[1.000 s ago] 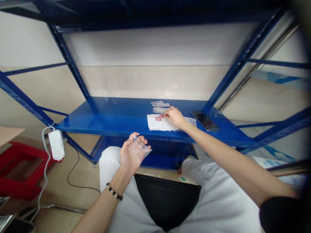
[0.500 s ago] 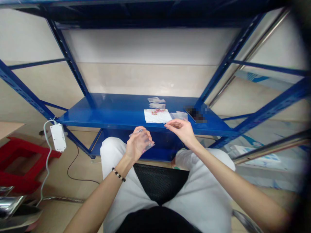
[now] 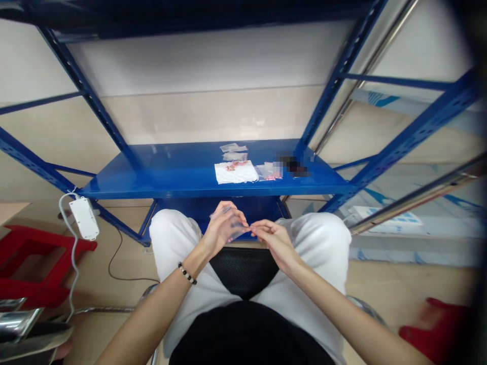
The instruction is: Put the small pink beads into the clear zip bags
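Over my lap, my left hand [image 3: 220, 228] grips a clear plastic bag [image 3: 238, 230] with small pink pieces at its bottom. The fingertips of my right hand [image 3: 272, 238] are pinched together at the bag's right edge, meeting the left fingertips. Whatever sits in that pinch is too small to make out. Beyond the hands, a white cloth or paper [image 3: 236, 175] lies on the blue shelf with small pink and reddish pieces [image 3: 236, 166] on it. Just right of it is another clear bag [image 3: 269, 172] with pink bits.
Behind the white sheet lie several flat clear bags [image 3: 234, 151]. A dark blurred-out object [image 3: 294, 166] rests on the shelf's right part. A white power strip [image 3: 84, 218] hangs at the left post of the blue shelf [image 3: 171, 177]. Red stools [image 3: 23, 274] stand on the floor.
My right hand has come back from the shelf's front edge, down and left, to meet the bag in my left hand. The view has shifted slightly.
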Demonstrator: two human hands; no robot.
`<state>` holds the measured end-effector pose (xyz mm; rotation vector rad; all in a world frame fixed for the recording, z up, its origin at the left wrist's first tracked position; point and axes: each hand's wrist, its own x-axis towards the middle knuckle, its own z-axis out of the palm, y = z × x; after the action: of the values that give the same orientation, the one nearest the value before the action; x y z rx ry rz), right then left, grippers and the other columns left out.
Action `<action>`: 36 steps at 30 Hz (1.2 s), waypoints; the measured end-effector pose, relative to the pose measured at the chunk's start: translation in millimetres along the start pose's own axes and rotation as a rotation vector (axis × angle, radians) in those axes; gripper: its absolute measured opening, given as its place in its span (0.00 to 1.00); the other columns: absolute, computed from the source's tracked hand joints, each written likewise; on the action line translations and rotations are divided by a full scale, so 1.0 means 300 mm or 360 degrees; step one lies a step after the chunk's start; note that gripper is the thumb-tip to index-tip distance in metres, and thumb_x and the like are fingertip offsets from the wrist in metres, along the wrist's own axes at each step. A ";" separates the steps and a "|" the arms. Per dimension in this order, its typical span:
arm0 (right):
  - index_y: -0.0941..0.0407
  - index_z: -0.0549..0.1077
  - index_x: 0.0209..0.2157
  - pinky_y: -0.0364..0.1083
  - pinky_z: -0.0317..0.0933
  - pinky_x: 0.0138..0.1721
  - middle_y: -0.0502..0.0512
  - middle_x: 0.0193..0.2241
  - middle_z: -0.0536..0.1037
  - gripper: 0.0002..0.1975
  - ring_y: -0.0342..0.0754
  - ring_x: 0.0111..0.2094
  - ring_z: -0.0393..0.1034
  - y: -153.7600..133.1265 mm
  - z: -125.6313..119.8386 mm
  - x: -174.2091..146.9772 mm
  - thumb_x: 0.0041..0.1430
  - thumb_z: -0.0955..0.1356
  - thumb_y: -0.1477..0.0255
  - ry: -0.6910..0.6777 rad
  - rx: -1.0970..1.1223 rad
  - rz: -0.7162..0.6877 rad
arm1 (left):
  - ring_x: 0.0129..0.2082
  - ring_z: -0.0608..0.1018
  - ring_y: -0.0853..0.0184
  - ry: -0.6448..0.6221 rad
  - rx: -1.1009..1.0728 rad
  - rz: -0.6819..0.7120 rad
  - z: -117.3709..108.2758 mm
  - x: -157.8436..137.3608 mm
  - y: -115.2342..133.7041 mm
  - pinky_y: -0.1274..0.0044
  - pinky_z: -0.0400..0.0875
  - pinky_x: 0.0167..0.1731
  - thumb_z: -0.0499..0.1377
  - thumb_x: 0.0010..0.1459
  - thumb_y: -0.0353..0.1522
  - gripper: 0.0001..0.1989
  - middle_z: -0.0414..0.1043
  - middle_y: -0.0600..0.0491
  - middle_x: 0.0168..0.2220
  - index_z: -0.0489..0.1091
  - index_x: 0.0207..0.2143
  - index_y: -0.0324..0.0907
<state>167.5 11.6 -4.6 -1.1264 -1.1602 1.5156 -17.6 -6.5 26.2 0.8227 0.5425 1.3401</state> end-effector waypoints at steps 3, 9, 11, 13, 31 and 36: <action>0.57 0.79 0.33 0.43 0.57 0.25 0.56 0.30 0.81 0.15 0.47 0.28 0.70 -0.015 -0.009 0.030 0.46 0.78 0.63 0.0087 -0.0004 -0.0092 | 0.33 0.80 0.62 0.0003 0.0077 -0.0103 -0.008 0.004 -0.039 0.67 0.76 0.37 0.60 0.60 0.37 0.15 0.74 0.51 0.35 0.58 0.45 0.46; 0.56 0.78 0.31 0.45 0.65 0.30 0.56 0.32 0.81 0.14 0.48 0.31 0.72 -0.026 -0.024 0.032 0.46 0.79 0.63 0.0099 -0.0040 -0.0288 | 0.24 0.78 0.66 -0.0117 0.0298 -0.0493 -0.041 0.012 -0.106 0.77 0.72 0.28 0.62 0.59 0.39 0.15 0.74 0.52 0.29 0.61 0.43 0.43; 0.55 0.78 0.32 0.46 0.66 0.34 0.55 0.32 0.81 0.13 0.48 0.32 0.73 -0.017 -0.019 0.024 0.48 0.78 0.64 0.0044 -0.0084 -0.0358 | 0.24 0.78 0.67 -0.0133 0.0302 -0.0580 -0.035 0.003 -0.125 0.77 0.72 0.28 0.62 0.59 0.40 0.15 0.74 0.51 0.29 0.63 0.41 0.42; 0.55 0.78 0.33 0.47 0.66 0.36 0.54 0.31 0.80 0.12 0.48 0.33 0.73 -0.006 -0.012 0.018 0.50 0.77 0.63 -0.0028 -0.0148 -0.0430 | 0.24 0.78 0.67 -0.0126 0.0285 -0.0594 -0.026 -0.009 -0.138 0.77 0.73 0.29 0.62 0.59 0.40 0.15 0.74 0.51 0.28 0.64 0.40 0.41; 0.56 0.79 0.36 0.46 0.60 0.28 0.54 0.30 0.80 0.16 0.47 0.28 0.69 0.017 -0.007 0.022 0.55 0.74 0.57 -0.0311 -0.0527 -0.0470 | 0.30 0.79 0.65 -0.0272 0.0245 -0.0855 -0.048 -0.028 -0.180 0.75 0.73 0.33 0.66 0.56 0.37 0.13 0.75 0.45 0.31 0.72 0.34 0.35; 0.53 0.82 0.33 0.49 0.65 0.36 0.55 0.30 0.78 0.16 0.50 0.33 0.70 -0.004 -0.003 0.006 0.57 0.71 0.54 -0.0422 -0.0607 -0.0481 | 0.30 0.79 0.64 -0.0232 0.0250 -0.0879 -0.045 -0.029 -0.171 0.74 0.73 0.34 0.67 0.54 0.38 0.14 0.75 0.45 0.31 0.73 0.34 0.35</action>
<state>168.0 13.8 -3.8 -0.9512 -1.7726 1.2638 2.9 -13.6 -23.2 0.8141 0.7043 0.7336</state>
